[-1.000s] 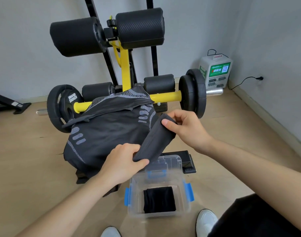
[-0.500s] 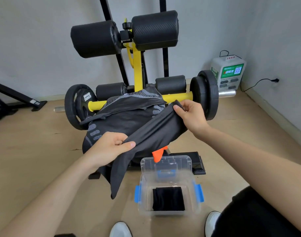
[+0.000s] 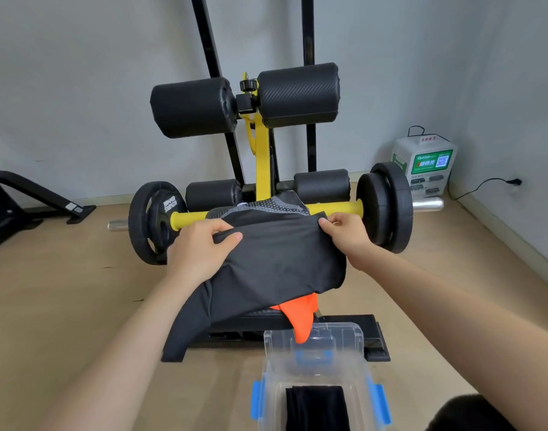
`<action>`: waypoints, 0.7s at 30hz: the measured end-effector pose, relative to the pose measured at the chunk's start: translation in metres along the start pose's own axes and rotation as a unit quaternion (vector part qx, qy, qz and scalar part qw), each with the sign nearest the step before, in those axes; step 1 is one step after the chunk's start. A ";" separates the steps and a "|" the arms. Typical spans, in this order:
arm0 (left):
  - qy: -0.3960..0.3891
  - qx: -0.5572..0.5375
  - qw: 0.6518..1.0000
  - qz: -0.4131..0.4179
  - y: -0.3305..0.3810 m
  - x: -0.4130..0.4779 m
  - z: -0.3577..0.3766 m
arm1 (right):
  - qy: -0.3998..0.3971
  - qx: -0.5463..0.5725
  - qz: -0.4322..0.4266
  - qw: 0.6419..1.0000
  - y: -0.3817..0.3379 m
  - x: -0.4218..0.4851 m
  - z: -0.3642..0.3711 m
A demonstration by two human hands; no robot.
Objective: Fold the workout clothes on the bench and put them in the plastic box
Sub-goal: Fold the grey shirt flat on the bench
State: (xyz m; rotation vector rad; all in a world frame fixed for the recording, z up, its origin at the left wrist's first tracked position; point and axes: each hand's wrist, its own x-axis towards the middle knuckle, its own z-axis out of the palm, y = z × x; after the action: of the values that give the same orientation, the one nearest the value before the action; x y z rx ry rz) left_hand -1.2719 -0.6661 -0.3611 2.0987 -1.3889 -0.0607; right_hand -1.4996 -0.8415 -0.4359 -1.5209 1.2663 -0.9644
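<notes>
A dark grey garment (image 3: 275, 265) lies spread over the bench, one end hanging down at the left toward the floor. My left hand (image 3: 201, 247) grips its upper left edge and my right hand (image 3: 347, 234) pinches its upper right corner. Under it shows a patterned grey-and-black garment (image 3: 266, 208) near the yellow bar, and an orange cloth (image 3: 302, 318) dangles below, its tip over the box. The clear plastic box (image 3: 316, 346) with blue clips stands on the floor in front, holding a folded black item (image 3: 317, 409).
The bench frame carries a yellow bar (image 3: 334, 208) with black weight plates (image 3: 384, 206) at both ends and black foam rollers (image 3: 297, 99) above. A white charging cabinet (image 3: 425, 166) stands by the right wall. Another black frame (image 3: 33, 197) sits at far left.
Both hands have moved apart and forward, spreading the dark grey garment flat over the bench. The view has shifted closer and lower, and more of the orange cloth shows.
</notes>
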 end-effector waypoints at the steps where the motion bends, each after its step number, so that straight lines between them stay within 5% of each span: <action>1: 0.008 0.021 1.000 0.004 0.003 0.006 0.003 | -0.001 -0.006 0.003 1.000 -0.001 0.006 0.000; 5: 0.034 0.030 0.999 0.007 0.003 0.028 0.021 | 0.022 -0.024 0.009 0.999 -0.003 0.029 0.003; 8: -0.048 0.018 0.999 0.005 -0.018 0.035 0.037 | 0.000 -0.107 0.016 0.994 -0.001 0.032 0.011; 16: -0.071 0.001 0.995 0.065 -0.044 0.011 0.019 | -0.097 -0.218 -0.255 0.937 -0.027 -0.016 0.050; 21: -0.105 -0.022 0.994 -0.014 -0.069 -0.007 -0.010 | -0.196 -0.272 -0.331 0.882 -0.052 -0.058 0.078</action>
State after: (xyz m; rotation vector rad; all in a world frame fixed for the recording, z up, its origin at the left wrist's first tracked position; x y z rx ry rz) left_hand -1.2150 -0.6372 -0.3900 2.1226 -1.4645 -0.3287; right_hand -1.4215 -0.7686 -0.4095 -2.5463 0.7423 -0.6545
